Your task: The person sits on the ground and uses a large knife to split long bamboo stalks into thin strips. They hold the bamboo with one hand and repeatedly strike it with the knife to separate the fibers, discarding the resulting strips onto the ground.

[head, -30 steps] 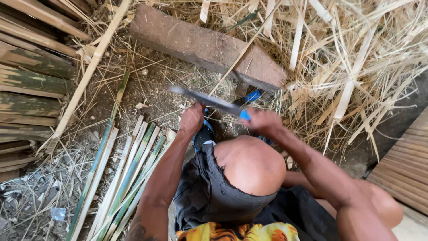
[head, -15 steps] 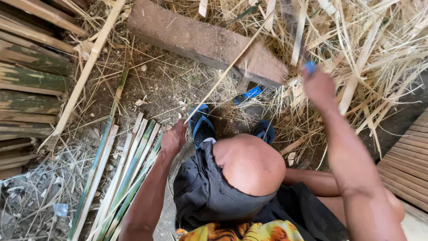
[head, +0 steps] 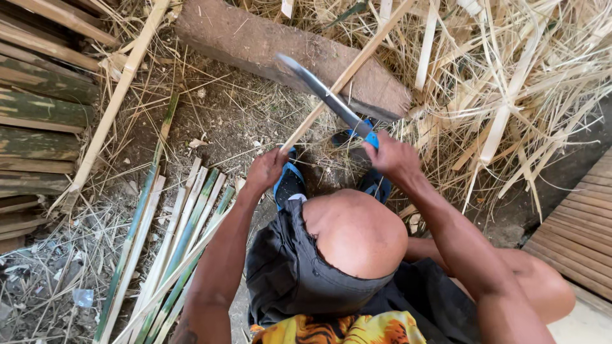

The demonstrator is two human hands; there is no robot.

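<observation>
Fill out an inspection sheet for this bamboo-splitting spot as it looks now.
Surface: bare dirt ground strewn with dry fibres.
Job's things: thin bamboo strip slanting up to the right; knife with blue handle, blade across the strip.
Clutter: pile of pale shavings; cut strips lying side by side; blue sandals.
Hands: left hand grips the strip's lower end; right hand grips the knife handle.
Cables: nothing seen.
Surroundings: wooden block; split bamboo slats at left; slatted boards at right.

A long wooden block (head: pixel 293 60) lies among straw-like shavings (head: pixel 529 83), beside stacked bamboo slats (head: pixel 38 121).
</observation>
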